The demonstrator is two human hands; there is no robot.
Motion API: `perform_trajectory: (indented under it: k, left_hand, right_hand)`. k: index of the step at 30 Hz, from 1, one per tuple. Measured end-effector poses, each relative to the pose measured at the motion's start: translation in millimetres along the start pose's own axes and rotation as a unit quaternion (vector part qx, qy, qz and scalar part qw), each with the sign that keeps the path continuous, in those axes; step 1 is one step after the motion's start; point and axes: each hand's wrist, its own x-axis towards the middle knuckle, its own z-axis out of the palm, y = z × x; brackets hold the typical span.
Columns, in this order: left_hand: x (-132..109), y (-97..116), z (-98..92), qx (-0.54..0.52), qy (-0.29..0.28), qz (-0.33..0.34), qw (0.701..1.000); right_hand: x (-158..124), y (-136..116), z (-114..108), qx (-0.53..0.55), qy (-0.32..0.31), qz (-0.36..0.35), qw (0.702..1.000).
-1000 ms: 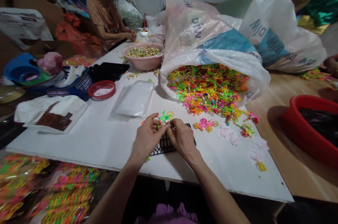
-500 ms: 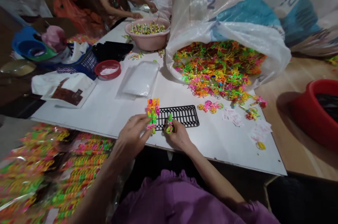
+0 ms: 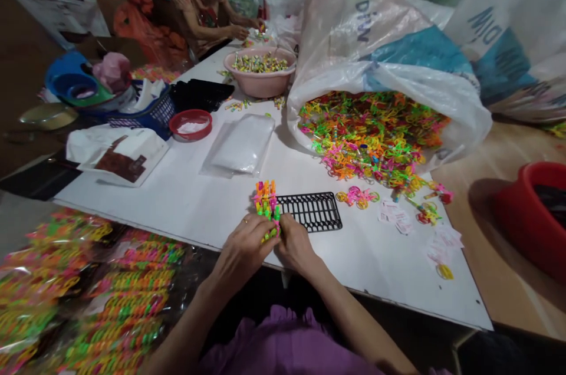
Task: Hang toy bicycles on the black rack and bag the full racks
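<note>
My left hand [image 3: 244, 248] and my right hand [image 3: 293, 244] meet at the near edge of the white table [image 3: 186, 210], both pinching a small stack of bright plastic toy pieces [image 3: 266, 199] in orange, green and pink. The stack stands at the left end of a black plastic grid tray [image 3: 315, 210] lying flat on the table. A loose pink and yellow toy bicycle [image 3: 358, 196] lies just right of the tray. Behind it, a big clear plastic bag [image 3: 380, 77] spills a heap of the same coloured pieces [image 3: 371, 136].
Clear plastic sleeves [image 3: 241, 145] and a red-rimmed bowl [image 3: 190, 125] lie to the left. A pink basin of small pieces [image 3: 260, 73] stands near another person [image 3: 201, 6] at the far end. Packed coloured toys [image 3: 88, 298] lie low left, a red tub [image 3: 533, 213] at right.
The hands lifted from the tray with a green toy bicycle, drew back to the table edge, and now close together on a stack of pieces at the tray's left end. The view shifted slightly.
</note>
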Motion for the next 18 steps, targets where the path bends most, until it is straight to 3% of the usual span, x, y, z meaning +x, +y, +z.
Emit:
perform_trajectory:
  k: [5,13,15,17,18]
  left_hand:
    - [-2.1,-2.9,14.7,0.007,0.073,0.017,0.997]
    - [-0.3,0.7,19.1,0.105,0.056,0.04,0.992]
    - [-2.2,-2.1,20.3,0.104,0.059,0.054,0.991]
    - [-4.3,-6.5,17.8,0.066,0.065,0.044,0.995]
    - [-5.1,-8.2,13.9,0.035,0.062,0.031,0.997]
  right_hand:
    - [4.1,0.3,-1.8,-0.019,-0.024,-0.03,0.999]
    - [8.2,5.0,-8.6,-0.001,-0.047,-0.052,0.998]
    - [18.0,14.0,-28.7,0.019,-0.078,-0.062,0.995]
    - [33.5,24.9,-66.7,-0.001,-0.076,-0.042,0.996]
    - [43.1,30.6,-90.8,-0.051,-0.02,0.011,0.998]
